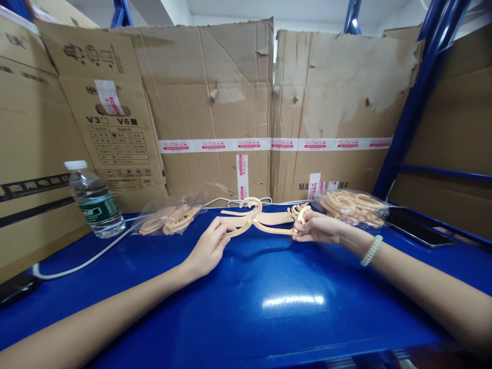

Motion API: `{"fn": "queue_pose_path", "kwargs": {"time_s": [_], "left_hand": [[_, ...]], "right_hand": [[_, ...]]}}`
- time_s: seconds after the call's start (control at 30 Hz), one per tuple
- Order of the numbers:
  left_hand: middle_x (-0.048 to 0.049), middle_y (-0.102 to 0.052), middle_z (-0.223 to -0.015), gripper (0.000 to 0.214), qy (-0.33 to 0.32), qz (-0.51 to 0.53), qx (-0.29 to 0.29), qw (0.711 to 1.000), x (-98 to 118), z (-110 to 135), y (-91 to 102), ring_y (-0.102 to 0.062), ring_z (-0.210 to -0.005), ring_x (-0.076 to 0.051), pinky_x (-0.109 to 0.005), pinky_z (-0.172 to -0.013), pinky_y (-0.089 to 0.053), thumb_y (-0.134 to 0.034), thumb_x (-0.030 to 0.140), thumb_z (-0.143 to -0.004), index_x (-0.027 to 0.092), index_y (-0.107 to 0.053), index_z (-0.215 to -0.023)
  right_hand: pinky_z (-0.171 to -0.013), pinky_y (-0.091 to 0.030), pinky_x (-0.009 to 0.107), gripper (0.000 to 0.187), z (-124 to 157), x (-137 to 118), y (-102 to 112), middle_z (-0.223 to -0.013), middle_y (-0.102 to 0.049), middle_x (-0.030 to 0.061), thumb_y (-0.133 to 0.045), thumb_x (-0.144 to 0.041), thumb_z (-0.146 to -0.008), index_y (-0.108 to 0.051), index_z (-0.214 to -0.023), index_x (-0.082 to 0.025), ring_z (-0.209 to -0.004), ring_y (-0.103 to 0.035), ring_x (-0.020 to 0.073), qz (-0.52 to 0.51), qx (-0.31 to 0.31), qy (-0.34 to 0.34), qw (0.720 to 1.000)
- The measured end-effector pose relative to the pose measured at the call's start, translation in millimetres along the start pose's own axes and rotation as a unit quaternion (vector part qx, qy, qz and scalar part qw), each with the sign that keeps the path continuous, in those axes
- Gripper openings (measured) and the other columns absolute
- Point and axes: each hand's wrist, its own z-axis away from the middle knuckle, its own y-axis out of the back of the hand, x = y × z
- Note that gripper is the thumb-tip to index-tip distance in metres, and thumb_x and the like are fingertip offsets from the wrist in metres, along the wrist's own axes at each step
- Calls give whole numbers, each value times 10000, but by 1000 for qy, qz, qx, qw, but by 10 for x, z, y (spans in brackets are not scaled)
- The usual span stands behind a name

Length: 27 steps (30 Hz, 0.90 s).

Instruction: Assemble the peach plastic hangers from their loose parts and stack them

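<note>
My left hand (209,246) pinches one end of a slim beige curved piece (274,230), shaped like a hanger with a hook-like curl at its middle. My right hand (317,227) has its fingers closed on the other end. The piece stretches between both hands, just above the blue table (230,302). Right behind it lie flat beige strips (274,219), partly covered by the held piece. Several small beige curls (298,210) show beside my right fingers. What material these are I cannot tell.
Clear plastic bags of beige loops lie at the left (169,218) and right (351,206). A water bottle (96,202), a white cable (84,264), a phone (421,229) and a dark object (17,288) are around. Cardboard (215,113) and a blue post (413,102) enclose the back.
</note>
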Motion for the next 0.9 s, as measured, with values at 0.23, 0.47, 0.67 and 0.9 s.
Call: {"fn": "queue_pose_path", "kwargs": {"time_s": [0.23, 0.47, 0.67, 0.9], "left_hand": [[-55, -511, -966, 218, 3, -13, 3, 1000, 0, 2, -1, -516, -868, -207, -341, -809, -439, -379, 167, -916, 195, -580, -995], [-50, -511, -952, 215, 13, -13, 6, 1000, -9, 0, -9, -522, -846, -202, -340, -795, -447, -383, 165, -904, 192, -574, -999], [-45, -511, -941, 209, 27, -16, 4, 1000, -8, -2, -5, -518, -824, -196, -334, -770, -451, -403, 175, -902, 197, -576, -1016], [-46, -515, -955, 197, 17, -8, 2, 1000, -2, 4, -4, -522, -846, -198, -333, -783, -444, -383, 180, -919, 204, -562, -997]], "right_hand": [[-654, -594, 194, 233, 14, 3, -70, -620, -652, 33, -686, -14, -686, -551, -539, -133, -640, -694, 129, 33, 22, 27, 999], [-583, -597, 171, 232, 19, 17, -125, -606, -655, 28, -724, -13, -666, -543, -591, -137, -592, -689, 126, 43, 63, 70, 995], [-604, -609, 197, 242, 14, 41, -125, -641, -659, 25, -741, -37, -675, -529, -664, -151, -619, -695, 139, 39, 83, 118, 989], [-657, -630, 316, 263, -57, 105, -72, -633, -631, 20, -776, -97, -679, -524, -685, -173, -611, -681, 168, 37, 83, 148, 985]]}}
